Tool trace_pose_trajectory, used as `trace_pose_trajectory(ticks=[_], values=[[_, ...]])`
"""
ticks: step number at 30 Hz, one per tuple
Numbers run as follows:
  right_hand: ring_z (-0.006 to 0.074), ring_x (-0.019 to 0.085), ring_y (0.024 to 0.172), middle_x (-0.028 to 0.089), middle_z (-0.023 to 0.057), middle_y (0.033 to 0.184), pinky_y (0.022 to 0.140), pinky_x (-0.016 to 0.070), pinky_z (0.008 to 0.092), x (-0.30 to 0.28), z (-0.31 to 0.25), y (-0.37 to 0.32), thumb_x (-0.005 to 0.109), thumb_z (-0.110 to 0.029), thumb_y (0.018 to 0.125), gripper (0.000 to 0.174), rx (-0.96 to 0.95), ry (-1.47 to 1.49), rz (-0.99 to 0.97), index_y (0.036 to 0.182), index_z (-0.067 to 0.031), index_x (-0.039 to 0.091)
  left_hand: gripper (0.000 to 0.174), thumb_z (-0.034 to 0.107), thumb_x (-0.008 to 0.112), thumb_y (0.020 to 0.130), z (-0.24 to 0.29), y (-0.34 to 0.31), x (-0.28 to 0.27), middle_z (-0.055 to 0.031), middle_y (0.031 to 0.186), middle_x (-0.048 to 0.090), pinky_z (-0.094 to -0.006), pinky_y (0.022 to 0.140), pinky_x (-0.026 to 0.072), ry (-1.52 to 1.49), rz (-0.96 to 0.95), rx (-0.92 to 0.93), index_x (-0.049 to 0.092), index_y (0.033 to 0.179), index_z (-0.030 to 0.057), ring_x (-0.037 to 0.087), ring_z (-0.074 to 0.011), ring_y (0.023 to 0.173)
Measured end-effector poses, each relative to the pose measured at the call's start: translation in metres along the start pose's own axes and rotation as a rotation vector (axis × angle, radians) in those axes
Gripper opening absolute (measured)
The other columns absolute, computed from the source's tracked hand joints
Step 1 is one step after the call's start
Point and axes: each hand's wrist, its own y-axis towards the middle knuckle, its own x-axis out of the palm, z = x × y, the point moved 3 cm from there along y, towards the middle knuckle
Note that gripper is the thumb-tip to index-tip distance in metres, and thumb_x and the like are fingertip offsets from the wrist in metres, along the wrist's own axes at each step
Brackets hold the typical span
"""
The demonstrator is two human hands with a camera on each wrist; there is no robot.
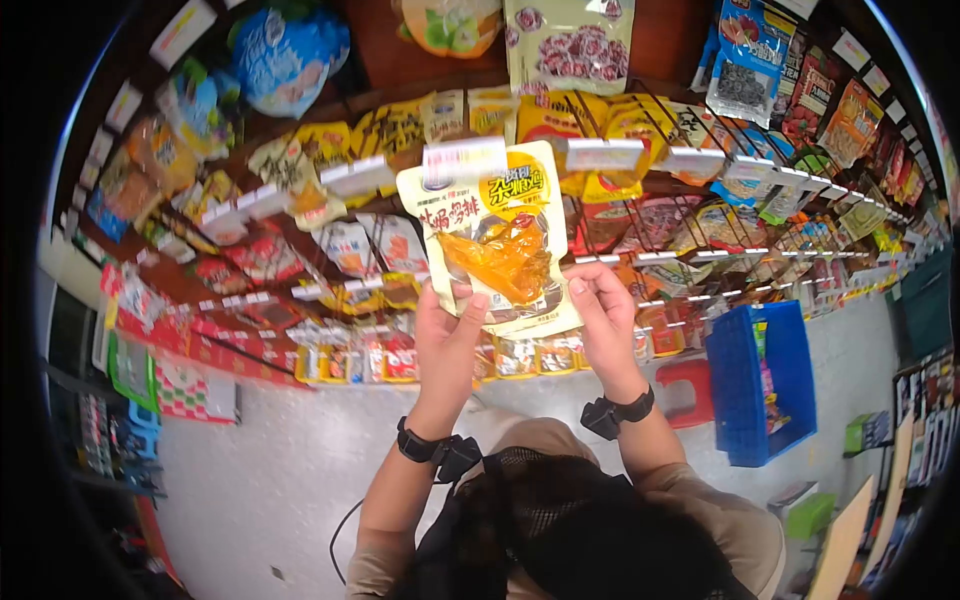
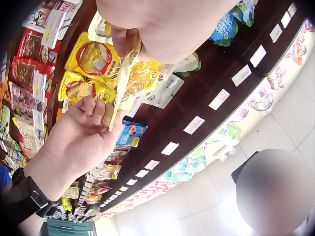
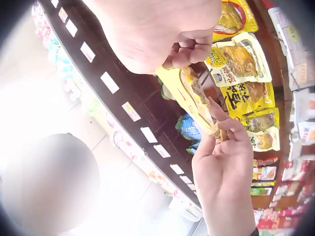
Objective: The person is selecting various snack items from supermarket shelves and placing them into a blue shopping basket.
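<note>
A cream-and-yellow snack pouch [image 1: 495, 240] with a clear window, showing a glossy orange-brown piece of meat inside, is held up before the shelves. My left hand [image 1: 450, 330] pinches its lower left edge, thumb on the front. My right hand [image 1: 605, 320] pinches the lower right edge the same way. In the left wrist view the pouch [image 2: 124, 81] appears nearly edge-on between both hands. The right wrist view shows the pouch [image 3: 184, 98] from the side, with the left hand's fingers [image 3: 227, 129] behind it. A price tag [image 1: 465, 158] overlaps the pouch's top edge.
Shelves hold rows of hanging snack packets [image 1: 390, 125] with white price tags [image 1: 605, 155] along their edges. On the floor at right stand a blue bin [image 1: 735, 390] and a red stool [image 1: 685, 390]. A green basket [image 1: 130, 370] is at left.
</note>
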Motion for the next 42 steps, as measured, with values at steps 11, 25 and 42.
trace_pose_trajectory(ticks=[11, 25, 42], values=[[0.0007, 0.042, 0.073, 0.050, -0.0063, 0.081, 0.065, 0.0344, 0.0182, -0.094, -0.041, -0.158, 0.053, -0.011, 0.097, 0.013, 0.276, -0.096, -0.356, 0.107, -0.0036, 0.057, 0.032, 0.006, 0.066, 0.086, -0.068, -0.200, 0.056, -0.0042, 0.107, 0.065, -0.0262, 0.085, 0.0463, -0.095, 0.346, -0.175, 0.057, 0.117, 0.0005, 0.059, -0.0101, 0.096], [0.0004, 0.040, 0.072, 0.050, -0.0068, 0.081, 0.064, 0.0329, 0.0173, -0.283, -0.105, -0.248, 0.052, -0.014, 0.098, 0.014, 0.285, -0.049, -0.371, 0.106, -0.0030, 0.056, 0.038, -0.002, 0.061, 0.084, -0.123, -0.302, 0.239, -0.0075, 0.113, 0.063, -0.0271, 0.088, 0.0458, 0.122, 0.262, -0.073, 0.052, 0.120, -0.0022, 0.059, -0.0127, 0.101], [0.0031, 0.046, 0.066, 0.055, -0.0018, 0.078, 0.057, 0.0384, 0.0224, -0.546, -0.146, -0.370, 0.053, -0.016, 0.097, 0.016, 0.369, -0.057, -0.695, 0.104, -0.0022, 0.057, 0.037, 0.000, 0.059, 0.082, -0.280, -0.501, 0.458, -0.0094, 0.111, 0.062, -0.0276, 0.084, 0.0469, 0.287, 0.682, -0.197, 0.053, 0.119, -0.0035, 0.060, -0.0135, 0.096]])
